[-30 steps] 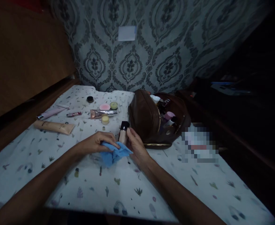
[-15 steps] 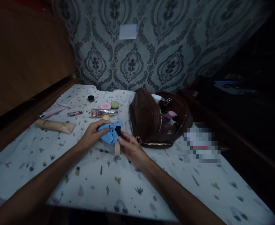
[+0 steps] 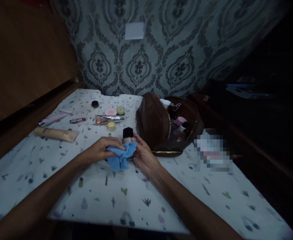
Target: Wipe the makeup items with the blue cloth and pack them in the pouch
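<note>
My left hand (image 3: 103, 149) grips a crumpled blue cloth (image 3: 120, 160) and presses it against the front of a small bottle (image 3: 128, 134) with a black cap. My right hand (image 3: 145, 156) is closed around the bottle's right side. The black cap points up and away, while the cloth hides most of the bottle's body. Just beyond the hands lie a yellow round pot (image 3: 111, 125) and a metallic pink tube (image 3: 108, 119).
An open brown cosmetic bag (image 3: 153, 125) full of containers stands right of the hands. At left lie a beige tube (image 3: 56, 134), a lilac tube (image 3: 51, 119) and a lip gloss (image 3: 77, 120). Farther back are pink (image 3: 110, 112) and green (image 3: 120, 110) round pots and a black lid (image 3: 95, 104).
The cloth has moved from the bottle's cap down onto its body. My left hand has come nearer with it, and the black cap is now uncovered.
</note>
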Demonstrator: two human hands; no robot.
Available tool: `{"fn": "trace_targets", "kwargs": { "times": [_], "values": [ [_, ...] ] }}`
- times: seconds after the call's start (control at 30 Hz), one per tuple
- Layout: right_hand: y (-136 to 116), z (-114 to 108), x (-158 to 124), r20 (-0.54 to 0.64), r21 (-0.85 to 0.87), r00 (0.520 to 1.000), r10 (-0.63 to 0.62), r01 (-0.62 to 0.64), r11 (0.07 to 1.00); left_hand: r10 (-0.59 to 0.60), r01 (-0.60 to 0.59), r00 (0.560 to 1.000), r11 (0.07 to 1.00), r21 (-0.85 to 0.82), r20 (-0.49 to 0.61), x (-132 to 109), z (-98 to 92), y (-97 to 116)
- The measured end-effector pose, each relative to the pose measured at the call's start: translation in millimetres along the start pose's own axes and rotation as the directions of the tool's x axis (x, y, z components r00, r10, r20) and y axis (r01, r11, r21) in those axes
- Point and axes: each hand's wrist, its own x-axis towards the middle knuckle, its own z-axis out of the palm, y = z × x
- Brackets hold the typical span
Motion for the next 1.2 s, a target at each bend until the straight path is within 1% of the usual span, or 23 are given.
{"fn": "trace_targets", "kwargs": {
  "times": [0.07,0.17,0.23,0.33,0.4,0.5,0.57,0.67,0.73,0.8,0.87,0.93,1.0,1.07,1.13,1.2],
  "values": [
    [0.8,-2.3,1.9,-0.013,0.022,1.0,0.02,-0.02,1.0,-0.011,0.013,0.997,1.0,-0.027,0.078,0.0,0.5,0.1],
    [0.6,-3.3,2.2,-0.016,0.053,0.998,0.055,-0.054,0.997,-0.016,0.025,0.991,0.998,-0.065,0.132,0.2,1.1,-2.1],
    [-0.5,-2.5,1.2,-0.007,0.06,0.997,0.076,-0.075,0.995,-0.023,0.037,0.989,0.995,-0.09,0.147,0.5,1.4,-3.4],
    [-2.2,0.0,-0.5,0.03,0.065,0.993,0.111,-0.113,0.991,-0.026,0.042,0.991,0.992,-0.12,0.128,1.1,2.6,-3.6],
    [-2.2,1.8,-1.6,0.064,0.047,0.988,0.143,-0.146,0.988,-0.027,0.036,0.997,0.991,-0.126,0.074,1.4,3.6,-3.0],
    [0.1,3.7,-3.9,0.085,0.002,0.987,0.137,-0.137,0.991,-0.064,0.056,0.994,0.995,-0.088,-0.09,1.6,3.4,-2.6],
    [2.0,4.5,-6.0,0.09,-0.016,0.989,0.12,-0.119,0.993,-0.102,0.094,0.967,0.994,-0.047,-0.232,1.9,1.6,-3.6],
    [4.1,5.6,-9.7,0.095,0.003,0.984,0.149,-0.15,0.989,-0.127,0.127,0.895,0.991,-0.027,-0.427,2.7,-1.6,-7.3],
    [4.8,6.7,-11.6,0.09,0.02,0.981,0.169,-0.172,0.985,-0.121,0.123,0.86,0.992,-0.028,-0.496,3.3,-2.3,-10.1],
    [5.1,8.1,-12.3,0.084,0.031,0.983,0.164,-0.167,0.986,-0.079,0.096,0.855,0.995,0.006,-0.513,3.4,-1.1,-11.9],
    [5.1,9.0,-11.4,0.071,0.056,0.988,0.138,-0.142,0.988,-0.011,0.059,0.871,0.995,0.082,-0.491,2.9,1.8,-12.5],
    [5.1,8.4,-8.8,0.045,0.103,0.994,0.102,-0.106,0.989,0.064,0.011,0.902,0.985,0.17,-0.426,1.8,5.7,-11.9],
    [5.4,5.4,-5.1,0.014,0.146,0.997,0.073,-0.074,0.986,0.126,-0.058,0.944,0.973,0.222,-0.306,0.6,9.9,-9.7],
    [5.8,0.8,-1.2,-0.025,0.177,0.998,0.061,-0.055,0.983,0.183,-0.148,0.972,0.965,0.218,-0.147,-0.5,14.7,-5.3],
    [5.9,-3.6,1.6,-0.047,0.191,0.996,0.07,-0.06,0.98,0.219,-0.215,0.976,0.961,0.172,-0.005,-1.2,19.7,0.8],
    [5.1,-5.8,2.4,-0.036,0.188,0.994,0.102,-0.094,0.978,0.24,-0.247,0.968,0.962,0.115,0.076,-1.8,24.4,6.4]
  ]
}}
